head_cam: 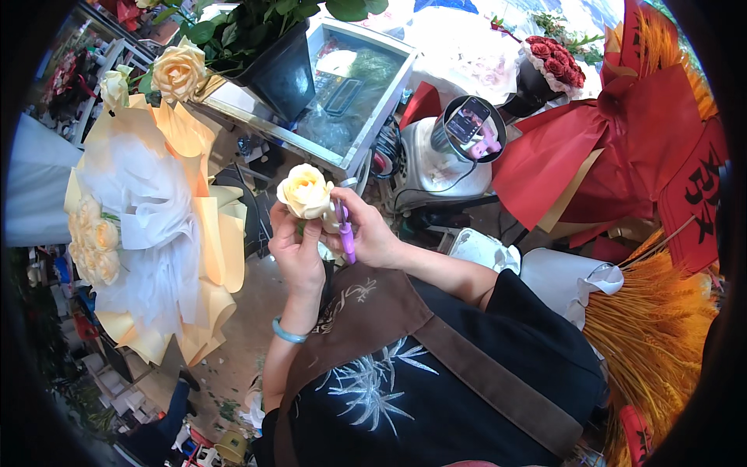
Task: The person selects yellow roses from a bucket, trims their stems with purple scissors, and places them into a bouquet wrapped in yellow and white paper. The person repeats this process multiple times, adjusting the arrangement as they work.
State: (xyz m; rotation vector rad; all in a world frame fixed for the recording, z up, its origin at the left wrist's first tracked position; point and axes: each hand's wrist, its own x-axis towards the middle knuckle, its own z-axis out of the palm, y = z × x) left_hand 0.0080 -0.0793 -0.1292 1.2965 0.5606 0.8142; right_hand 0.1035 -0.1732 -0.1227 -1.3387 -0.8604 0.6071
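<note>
A pale yellow rose (305, 191) is upright before my chest, its bloom facing me. My left hand (296, 242) holds it just below the bloom, fingers and thumb closed around its base. At the rose's right side is my right hand (365, 227), with purple-handled scissors (346, 236) held in it, handles pointing down. Its fingertips reach the outer petals. The rose's stem is mostly hidden by my hands. Left of them stands a large bouquet wrapped in cream paper (219, 251) and white tissue, with several cream roses (93, 242) at its side.
A black bucket (277, 73) of leafy roses stands by a glass-topped case (379, 76). Beyond my right hand, a phone (468, 119) rests in a metal container (440, 137). Red wrapping paper (560, 157) and golden wheat stalks (648, 333) crowd the right. A person's leg (175, 408) shows lower left.
</note>
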